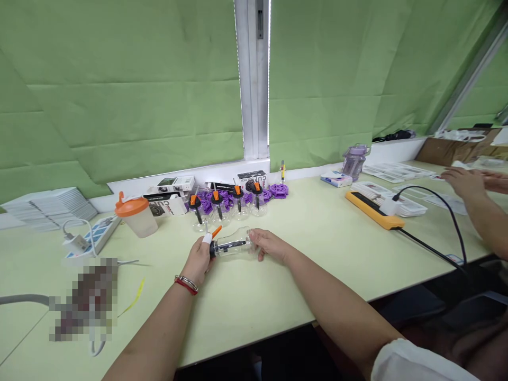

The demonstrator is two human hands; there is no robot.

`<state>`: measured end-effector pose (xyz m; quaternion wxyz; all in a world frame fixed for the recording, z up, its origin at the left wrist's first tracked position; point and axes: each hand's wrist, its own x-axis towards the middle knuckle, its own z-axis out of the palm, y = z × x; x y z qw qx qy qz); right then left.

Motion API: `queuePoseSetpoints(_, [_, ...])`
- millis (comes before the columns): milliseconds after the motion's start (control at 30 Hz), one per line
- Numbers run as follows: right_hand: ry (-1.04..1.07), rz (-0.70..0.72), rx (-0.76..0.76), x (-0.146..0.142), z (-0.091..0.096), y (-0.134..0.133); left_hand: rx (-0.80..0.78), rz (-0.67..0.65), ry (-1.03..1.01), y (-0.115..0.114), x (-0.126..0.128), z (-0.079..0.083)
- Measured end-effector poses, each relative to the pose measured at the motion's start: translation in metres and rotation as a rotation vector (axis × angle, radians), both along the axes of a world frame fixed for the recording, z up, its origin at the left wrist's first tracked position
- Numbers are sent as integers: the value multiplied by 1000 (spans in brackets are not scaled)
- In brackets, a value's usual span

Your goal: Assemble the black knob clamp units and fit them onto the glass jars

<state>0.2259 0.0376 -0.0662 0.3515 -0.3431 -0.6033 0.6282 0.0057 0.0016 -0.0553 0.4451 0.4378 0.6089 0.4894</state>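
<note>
A clear bottle (235,244) with a black cap and an orange lever lies on its side between my hands, just above or on the table. My left hand (197,260) is closed around its capped end, with a white covering on the thumb. At the other end, my right hand (266,243) grips the bottle's base with bent fingers. A dark tube shows inside the clear body. Just behind stand several similar upright bottles (238,207) with black caps and orange levers. Purple plastic parts (279,191) lie behind them.
An orange-lidded cup (137,216), printed boxes (169,205) and a white power strip (97,235) are at left. To the right are a yellow power strip (373,210) with a black cable, a purple bottle (354,163) and another person's hands (466,182). The table's front edge is near my forearms.
</note>
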Motion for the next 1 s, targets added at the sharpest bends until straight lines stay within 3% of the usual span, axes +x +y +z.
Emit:
queuePoseSetpoints(200, [0, 47, 11, 6, 6, -3, -22, 9, -5, 1, -1, 1])
queuePoseSetpoints(533, [-113, -19, 15, -4, -9, 7, -27, 10, -34, 1, -1, -1])
queuePoseSetpoints(733, [16, 21, 77, 3, 0, 0, -30, 9, -23, 2, -2, 0])
queuePoseSetpoints(1000, [-69, 32, 9, -4, -7, 6, -5, 6, -11, -1, 2, 5])
